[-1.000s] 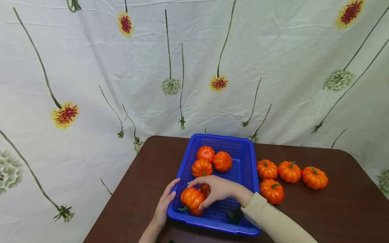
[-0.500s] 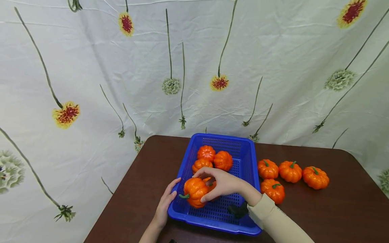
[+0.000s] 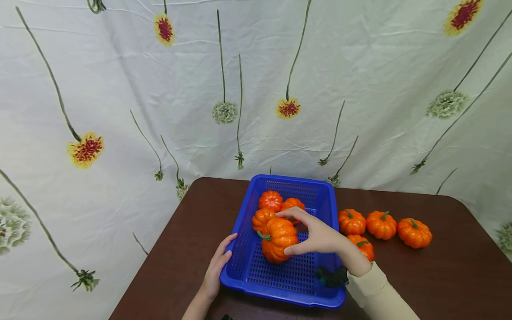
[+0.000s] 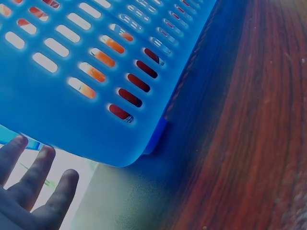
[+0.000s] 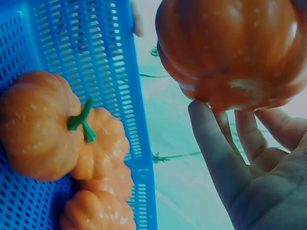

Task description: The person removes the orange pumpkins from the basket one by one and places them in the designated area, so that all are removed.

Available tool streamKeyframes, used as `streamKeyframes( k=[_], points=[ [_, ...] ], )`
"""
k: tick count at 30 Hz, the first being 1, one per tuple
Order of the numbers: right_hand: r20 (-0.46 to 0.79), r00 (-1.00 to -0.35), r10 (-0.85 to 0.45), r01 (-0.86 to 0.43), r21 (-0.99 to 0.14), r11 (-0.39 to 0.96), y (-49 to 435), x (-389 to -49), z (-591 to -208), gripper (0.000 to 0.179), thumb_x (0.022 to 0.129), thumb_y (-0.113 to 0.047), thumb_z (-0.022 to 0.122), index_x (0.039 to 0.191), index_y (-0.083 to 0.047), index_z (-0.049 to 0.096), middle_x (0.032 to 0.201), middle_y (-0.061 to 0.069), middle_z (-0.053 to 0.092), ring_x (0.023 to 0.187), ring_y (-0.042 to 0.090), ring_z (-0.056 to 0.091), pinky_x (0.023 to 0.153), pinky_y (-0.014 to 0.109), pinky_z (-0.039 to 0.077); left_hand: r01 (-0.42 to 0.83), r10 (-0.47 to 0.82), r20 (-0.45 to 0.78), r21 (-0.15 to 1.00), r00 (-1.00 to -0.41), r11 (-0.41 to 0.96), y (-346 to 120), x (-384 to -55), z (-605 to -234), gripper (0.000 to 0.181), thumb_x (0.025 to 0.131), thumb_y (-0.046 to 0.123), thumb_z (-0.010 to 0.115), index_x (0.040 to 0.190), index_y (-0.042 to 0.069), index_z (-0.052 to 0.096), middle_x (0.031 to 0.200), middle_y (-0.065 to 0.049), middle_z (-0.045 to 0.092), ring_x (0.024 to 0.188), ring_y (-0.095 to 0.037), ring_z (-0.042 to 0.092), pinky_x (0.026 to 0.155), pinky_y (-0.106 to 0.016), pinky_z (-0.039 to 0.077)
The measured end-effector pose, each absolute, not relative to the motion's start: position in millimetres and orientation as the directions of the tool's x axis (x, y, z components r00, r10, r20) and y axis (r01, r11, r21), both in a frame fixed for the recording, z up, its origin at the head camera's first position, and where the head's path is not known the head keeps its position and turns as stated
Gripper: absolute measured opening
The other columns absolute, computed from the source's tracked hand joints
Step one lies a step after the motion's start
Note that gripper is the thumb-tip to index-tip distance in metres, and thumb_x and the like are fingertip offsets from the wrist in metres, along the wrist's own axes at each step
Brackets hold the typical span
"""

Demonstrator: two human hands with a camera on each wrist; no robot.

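My right hand (image 3: 320, 233) holds an orange pumpkin (image 3: 279, 240) with a green stem over the blue basket (image 3: 236, 284), thumb and fingers spread around its side. In the right wrist view this pumpkin (image 5: 230, 52) fills the top right, with fingertips at its underside. Other pumpkins (image 3: 270, 201) sit in the far left part of the basket, partly covered by the held one and the hand. My left hand (image 3: 214, 271) rests against the basket's left rim with its fingers extended. The left wrist view shows those fingers (image 4: 60, 196) by the slotted basket wall (image 4: 67, 115).
Several more pumpkins (image 3: 381, 225) lie on the dark brown table (image 3: 448, 275) to the right of the basket. A black device (image 3: 332, 276) is at the right wrist. Behind the table hangs a white cloth (image 3: 192, 89) printed with flowers.
The right hand has raised the pumpkin from the basket's near left area and carried it up and to the right. My left hand stays at the rim.
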State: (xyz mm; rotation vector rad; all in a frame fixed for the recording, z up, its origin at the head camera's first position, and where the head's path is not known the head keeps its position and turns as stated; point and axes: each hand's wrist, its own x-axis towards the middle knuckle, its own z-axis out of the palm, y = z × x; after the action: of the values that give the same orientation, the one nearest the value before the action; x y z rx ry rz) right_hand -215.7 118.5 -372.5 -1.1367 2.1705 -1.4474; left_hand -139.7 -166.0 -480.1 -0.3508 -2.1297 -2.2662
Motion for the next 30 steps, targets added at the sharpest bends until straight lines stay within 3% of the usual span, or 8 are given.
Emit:
streamKeyframes(
  k=[8,16,23,30],
  points=[
    [0.24,-0.721,-0.65,-0.411,-0.904,0.122,140,-211,-372,0.065,0.077,-0.012,0.076,0.134,-0.01,0.044,0.132,0.007,0.044,0.119,0.023,0.046,0.092,0.035,0.044,0.189,0.158,0.199,0.979,-0.967,-0.074,-167,-140,-481,0.045,0.1,0.018,0.03,0.143,0.007,0.031,0.142,-0.022,0.031,0.119,-0.025,0.042,0.094,-0.025,0.038],
    [0.31,-0.761,-0.57,-0.388,-0.921,0.018,162,-204,-378,0.066,0.079,-0.001,0.071,0.136,-0.002,0.038,0.134,0.017,0.043,0.114,0.014,0.052,0.086,0.032,0.048,0.195,0.15,0.202,0.979,-0.968,-0.061,-167,-140,-482,0.045,0.1,0.018,0.03,0.143,0.006,0.032,0.143,-0.021,0.03,0.119,-0.022,0.042,0.094,-0.024,0.037],
    [0.398,-0.78,-0.483,-0.415,-0.907,-0.077,184,-198,-384,0.067,0.081,0.009,0.066,0.138,0.002,0.031,0.141,0.003,0.041,0.116,0.014,0.051,0.087,0.028,0.047,0.19,0.135,0.195,0.981,-0.972,-0.05,-166,-140,-481,0.045,0.1,0.019,0.031,0.143,0.006,0.033,0.144,-0.019,0.029,0.12,-0.017,0.041,0.095,-0.022,0.035],
    [0.376,-0.857,-0.353,-0.356,-0.927,-0.12,202,-189,-392,0.062,0.082,0.013,0.061,0.135,-0.003,0.033,0.123,-0.001,0.055,0.1,0.013,0.058,0.078,0.027,0.051,0.191,0.133,0.194,0.981,-0.972,-0.039,-167,-140,-481,0.044,0.1,0.018,0.031,0.143,0.006,0.033,0.145,-0.019,0.029,0.12,-0.017,0.041,0.095,-0.022,0.035]
  ],
)
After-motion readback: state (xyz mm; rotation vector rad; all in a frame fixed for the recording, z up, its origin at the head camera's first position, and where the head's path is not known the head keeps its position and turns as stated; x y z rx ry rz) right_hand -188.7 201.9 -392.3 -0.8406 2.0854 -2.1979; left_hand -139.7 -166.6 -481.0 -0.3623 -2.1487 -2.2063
